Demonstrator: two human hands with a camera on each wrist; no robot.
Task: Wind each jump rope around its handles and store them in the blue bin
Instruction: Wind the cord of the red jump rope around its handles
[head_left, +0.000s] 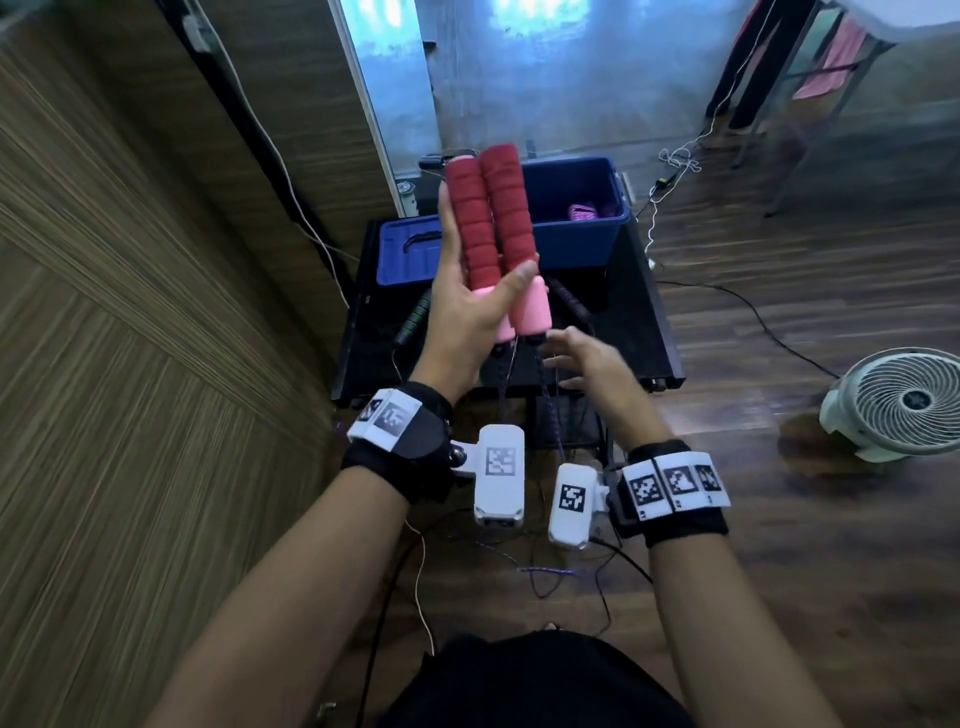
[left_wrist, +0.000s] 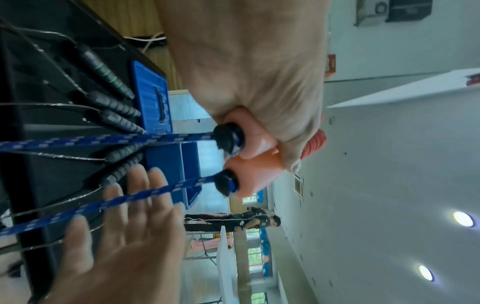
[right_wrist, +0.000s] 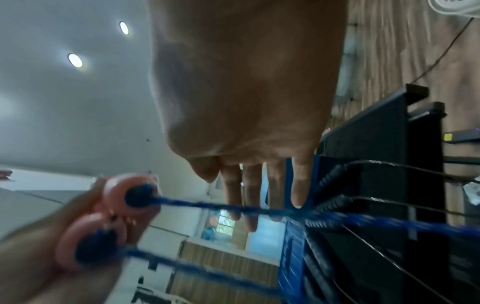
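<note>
My left hand grips two red foam handles with pink ends, held side by side and upright above the black table. A blue patterned rope hangs from each pink end toward the floor. Just below the handles my right hand is spread with straight fingers beside the ropes, holding nothing. The blue bin stands open at the table's far side, with a pink rope bundle inside.
The blue lid lies left of the bin. Several black rope handles, one with green rings, lie on the black table with thin cables. A white fan sits on the wooden floor at right. A person stands in the background.
</note>
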